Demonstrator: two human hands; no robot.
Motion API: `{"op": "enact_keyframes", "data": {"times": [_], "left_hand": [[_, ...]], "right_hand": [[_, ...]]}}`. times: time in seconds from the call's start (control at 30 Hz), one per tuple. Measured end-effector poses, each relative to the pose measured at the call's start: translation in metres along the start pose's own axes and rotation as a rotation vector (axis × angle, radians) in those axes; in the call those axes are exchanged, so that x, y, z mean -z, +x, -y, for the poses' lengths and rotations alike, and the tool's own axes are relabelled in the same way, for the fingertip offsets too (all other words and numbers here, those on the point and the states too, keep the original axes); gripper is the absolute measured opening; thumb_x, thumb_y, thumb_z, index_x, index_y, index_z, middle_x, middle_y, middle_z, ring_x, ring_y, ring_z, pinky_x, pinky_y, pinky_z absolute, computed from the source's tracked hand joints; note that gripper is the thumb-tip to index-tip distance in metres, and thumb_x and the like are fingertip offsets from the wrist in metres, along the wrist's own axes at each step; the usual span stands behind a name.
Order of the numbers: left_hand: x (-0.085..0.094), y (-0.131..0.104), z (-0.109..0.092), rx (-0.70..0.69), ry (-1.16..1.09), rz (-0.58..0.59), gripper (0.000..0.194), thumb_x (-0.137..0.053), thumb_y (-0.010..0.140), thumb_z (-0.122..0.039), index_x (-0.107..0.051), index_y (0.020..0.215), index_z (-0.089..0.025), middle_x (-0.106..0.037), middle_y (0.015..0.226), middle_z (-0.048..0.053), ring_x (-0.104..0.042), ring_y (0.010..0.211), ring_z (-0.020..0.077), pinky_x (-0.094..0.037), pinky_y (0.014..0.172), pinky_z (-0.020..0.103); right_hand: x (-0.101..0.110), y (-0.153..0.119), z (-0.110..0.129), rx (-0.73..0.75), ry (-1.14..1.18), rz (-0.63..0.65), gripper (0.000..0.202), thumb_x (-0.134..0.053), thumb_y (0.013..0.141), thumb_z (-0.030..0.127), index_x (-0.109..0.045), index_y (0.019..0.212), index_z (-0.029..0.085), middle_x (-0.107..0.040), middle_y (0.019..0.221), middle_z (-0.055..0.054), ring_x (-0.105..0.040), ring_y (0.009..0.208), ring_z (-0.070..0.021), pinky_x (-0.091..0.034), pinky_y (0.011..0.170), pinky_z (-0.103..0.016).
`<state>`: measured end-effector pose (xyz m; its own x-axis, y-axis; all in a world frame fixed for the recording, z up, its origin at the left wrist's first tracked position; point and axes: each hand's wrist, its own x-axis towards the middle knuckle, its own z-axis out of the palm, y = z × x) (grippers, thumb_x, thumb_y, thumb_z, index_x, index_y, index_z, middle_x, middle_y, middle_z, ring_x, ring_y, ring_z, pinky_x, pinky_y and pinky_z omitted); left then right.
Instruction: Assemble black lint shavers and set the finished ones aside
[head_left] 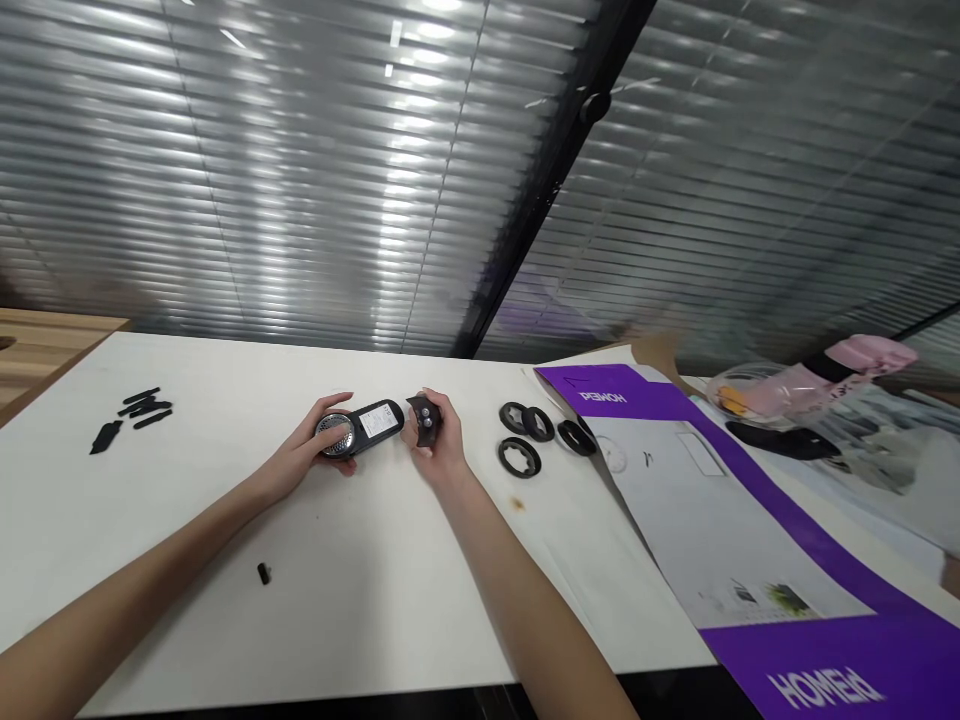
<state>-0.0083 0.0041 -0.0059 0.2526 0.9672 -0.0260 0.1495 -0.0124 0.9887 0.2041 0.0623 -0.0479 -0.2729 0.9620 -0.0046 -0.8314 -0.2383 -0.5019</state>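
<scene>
My left hand (320,437) is wrapped round the head of a black fabric shaver (381,424). Its round perforated metal head (334,436) faces up under my thumb, and a white label shows on the handle, which points right. Close to the handle's end, my right hand (442,437) grips a dark curved piece with two shiny round spots (425,420). Whether that piece touches the handle's tip I cannot tell. On the table (360,620) below my left hand lies a small black cylinder (264,573).
Several black rings (520,457) lie right of my hands, beside a large purple and white printed cardboard sheet (660,500). Several thin black pieces (142,407) are at the far left. A pink bottle (810,380) lies at the right, and blinds (300,180) stand behind the table.
</scene>
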Motion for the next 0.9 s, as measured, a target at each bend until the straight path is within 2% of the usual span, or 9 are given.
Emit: {"op": "enact_keyframes", "data": {"times": [0.13,0.23,0.33,0.5,0.73,0.9], "left_hand": [[0.0000,0.0004,-0.0002,-0.020,0.017,0.047,0.049,-0.065,0.096,-0.057,-0.056,0.132,-0.027,-0.065,0.120,0.007,-0.074,0.084,0.0239,-0.061,0.084,0.045],[0.0003,0.0000,-0.0009,-0.021,0.039,0.080,0.041,-0.062,0.098,-0.057,-0.058,0.122,-0.024,-0.067,0.110,0.005,-0.073,0.087,0.0250,-0.059,0.084,0.042],[0.0001,-0.0010,-0.0019,-0.021,0.048,0.092,0.041,-0.063,0.097,-0.057,-0.058,0.122,-0.024,-0.069,0.108,0.006,-0.073,0.088,0.0252,-0.057,0.085,0.042],[-0.0013,-0.0028,-0.0021,-0.012,0.089,0.078,0.041,-0.060,0.098,-0.057,-0.057,0.121,-0.023,-0.073,0.092,0.005,-0.071,0.081,0.0241,-0.053,0.085,0.042],[-0.0032,-0.0015,0.0027,-0.051,0.072,0.038,0.041,-0.061,0.098,-0.057,-0.058,0.120,-0.023,-0.069,0.089,0.004,-0.068,0.078,0.0230,-0.050,0.072,0.037],[-0.0029,0.0012,0.0050,-0.059,0.073,0.032,0.042,-0.061,0.098,-0.058,-0.059,0.121,-0.023,-0.069,0.096,0.005,-0.069,0.081,0.0234,-0.050,0.071,0.037]], "right_hand": [[-0.0006,-0.0003,-0.0002,0.001,0.001,0.000,0.034,-0.066,0.080,0.034,-0.044,0.057,0.023,-0.039,0.034,0.008,-0.026,0.024,-0.0052,-0.014,0.025,-0.018],[-0.0002,-0.0005,-0.0004,0.009,-0.003,-0.005,0.033,-0.067,0.080,0.035,-0.045,0.058,0.023,-0.039,0.034,0.008,-0.026,0.024,-0.0054,-0.015,0.026,-0.018],[0.0009,-0.0001,-0.0004,0.016,-0.014,0.004,0.032,-0.070,0.078,0.035,-0.046,0.059,0.023,-0.038,0.034,0.009,-0.026,0.024,-0.0055,-0.015,0.026,-0.018],[0.0031,0.0014,-0.0009,0.028,-0.030,0.031,0.030,-0.072,0.076,0.036,-0.050,0.060,0.022,-0.040,0.035,0.009,-0.027,0.025,-0.0054,-0.016,0.025,-0.018],[0.0035,0.0018,-0.0020,0.037,-0.031,0.028,0.034,-0.073,0.076,0.037,-0.049,0.058,0.022,-0.039,0.034,0.008,-0.025,0.025,-0.0054,-0.017,0.026,-0.019],[0.0012,-0.0001,-0.0008,0.022,-0.030,0.013,0.034,-0.071,0.077,0.035,-0.045,0.058,0.024,-0.038,0.034,0.008,-0.027,0.025,-0.0063,-0.017,0.027,-0.019]]}}
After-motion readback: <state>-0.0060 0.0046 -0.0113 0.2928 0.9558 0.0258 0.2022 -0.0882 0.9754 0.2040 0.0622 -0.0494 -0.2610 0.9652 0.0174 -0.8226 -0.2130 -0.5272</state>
